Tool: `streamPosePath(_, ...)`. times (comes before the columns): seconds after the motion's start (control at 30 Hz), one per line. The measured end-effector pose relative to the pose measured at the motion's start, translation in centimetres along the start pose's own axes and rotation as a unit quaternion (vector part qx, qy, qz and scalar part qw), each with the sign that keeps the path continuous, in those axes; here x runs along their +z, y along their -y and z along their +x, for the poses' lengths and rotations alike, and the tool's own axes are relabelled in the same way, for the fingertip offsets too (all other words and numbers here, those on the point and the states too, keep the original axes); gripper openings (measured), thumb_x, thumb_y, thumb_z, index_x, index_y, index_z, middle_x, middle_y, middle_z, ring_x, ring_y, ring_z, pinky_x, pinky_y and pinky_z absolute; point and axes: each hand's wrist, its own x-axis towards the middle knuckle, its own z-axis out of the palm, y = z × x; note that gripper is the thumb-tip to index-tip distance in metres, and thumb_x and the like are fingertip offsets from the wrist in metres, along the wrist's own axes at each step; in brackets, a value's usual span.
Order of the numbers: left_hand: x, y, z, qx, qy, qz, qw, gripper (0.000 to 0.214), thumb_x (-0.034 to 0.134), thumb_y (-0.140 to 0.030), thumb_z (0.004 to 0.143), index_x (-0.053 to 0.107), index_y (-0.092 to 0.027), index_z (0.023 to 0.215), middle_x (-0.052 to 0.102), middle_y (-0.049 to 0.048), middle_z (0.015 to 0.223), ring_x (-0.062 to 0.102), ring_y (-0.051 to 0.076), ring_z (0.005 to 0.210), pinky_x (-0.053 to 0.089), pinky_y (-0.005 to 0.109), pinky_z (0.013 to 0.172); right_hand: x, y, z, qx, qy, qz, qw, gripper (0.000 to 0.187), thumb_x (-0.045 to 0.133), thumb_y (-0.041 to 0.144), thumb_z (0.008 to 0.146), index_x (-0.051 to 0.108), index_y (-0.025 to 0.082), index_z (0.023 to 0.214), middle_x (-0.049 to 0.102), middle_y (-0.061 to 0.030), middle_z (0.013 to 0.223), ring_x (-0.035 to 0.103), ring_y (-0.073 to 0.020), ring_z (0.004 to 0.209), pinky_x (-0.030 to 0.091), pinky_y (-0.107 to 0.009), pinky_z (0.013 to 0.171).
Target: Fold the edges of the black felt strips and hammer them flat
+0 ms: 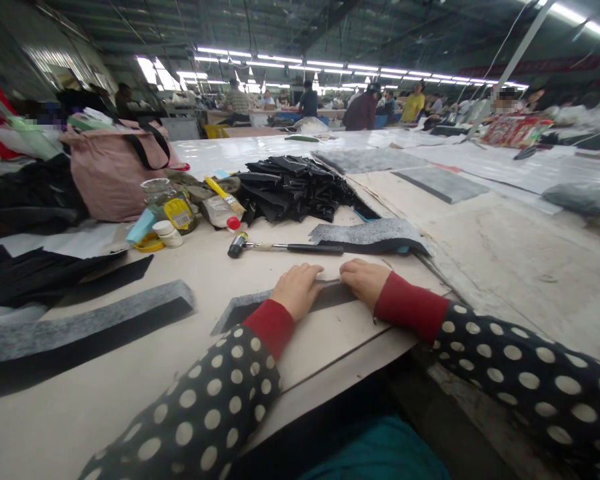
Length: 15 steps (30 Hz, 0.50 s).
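Note:
My left hand [296,289] and my right hand [364,280] lie side by side on a narrow grey felt strip [240,311] on the work table [130,373]. The fingers of both hands are curled down and pressed onto the strip's far edge. Just beyond the hands lies a small hammer [280,247] with a black handle. A curved grey felt piece [370,235] rests to the right of the hammer. Both arms wear black sleeves with white dots and red cuffs.
A long grey and black felt strip [80,327] lies at the left. A heap of black pieces [293,187], a glue jar [165,200], a brush [224,195] and a pink bag [113,170] stand further back. Other people work at distant tables.

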Motion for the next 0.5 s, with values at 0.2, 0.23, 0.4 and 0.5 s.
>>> streamPosePath(0.2, -0.6, 1.8, -0.1, -0.011, 0.025, -0.080, 0.996, 0.021, 0.048, -0.021, 0.078, 0.060, -0.018, 0.095, 0.056, 0.0041, 0.089, 0.051, 0.016, 0.087, 0.041, 0.027, 0.082, -0.1, 0.4, -0.3, 0.040, -0.048, -0.020, 0.998, 0.020, 0.043, 0.022, 0.081, 0.061, 0.014, 0.083, 0.057, -0.0088, 0.096, 0.047, -0.0195, 0.091, 0.036, -0.030, 0.078)
streamPosePath(0.23, -0.5, 1.8, -0.1, -0.019, 0.017, -0.082, 0.996, 0.021, 0.048, -0.021, 0.077, 0.060, -0.018, 0.094, 0.056, 0.0041, 0.090, 0.051, 0.016, 0.087, 0.040, 0.027, 0.082, -0.1, 0.4, -0.3, 0.052, -0.059, -0.020, 0.997, 0.019, 0.044, 0.022, 0.081, 0.061, 0.015, 0.084, 0.057, -0.0087, 0.097, 0.046, -0.0201, 0.091, 0.036, -0.031, 0.078)
streamPosePath(0.4, 0.3, 0.9, 0.0, -0.057, -0.013, -0.064, 0.996, 0.019, 0.051, -0.021, 0.075, 0.060, -0.020, 0.091, 0.056, 0.0030, 0.090, 0.050, 0.017, 0.087, 0.041, 0.030, 0.081, 0.3, 1.2, 1.0, 0.065, -0.067, 0.068, 0.993, 0.032, 0.043, 0.007, 0.073, 0.058, 0.012, 0.102, 0.057, -0.0103, 0.098, 0.048, -0.0190, 0.089, 0.036, -0.031, 0.082)
streamPosePath(0.5, 0.4, 0.7, -0.1, -0.060, -0.017, -0.060, 0.996, 0.017, 0.052, -0.021, 0.074, 0.059, -0.021, 0.089, 0.055, 0.0022, 0.090, 0.050, 0.017, 0.087, 0.041, 0.031, 0.080, 1.0, 1.7, 1.9, 0.054, -0.068, 0.141, 0.986, 0.036, 0.041, 0.002, 0.071, 0.058, 0.011, 0.102, 0.057, -0.0101, 0.094, 0.048, -0.0172, 0.086, 0.037, -0.029, 0.081)
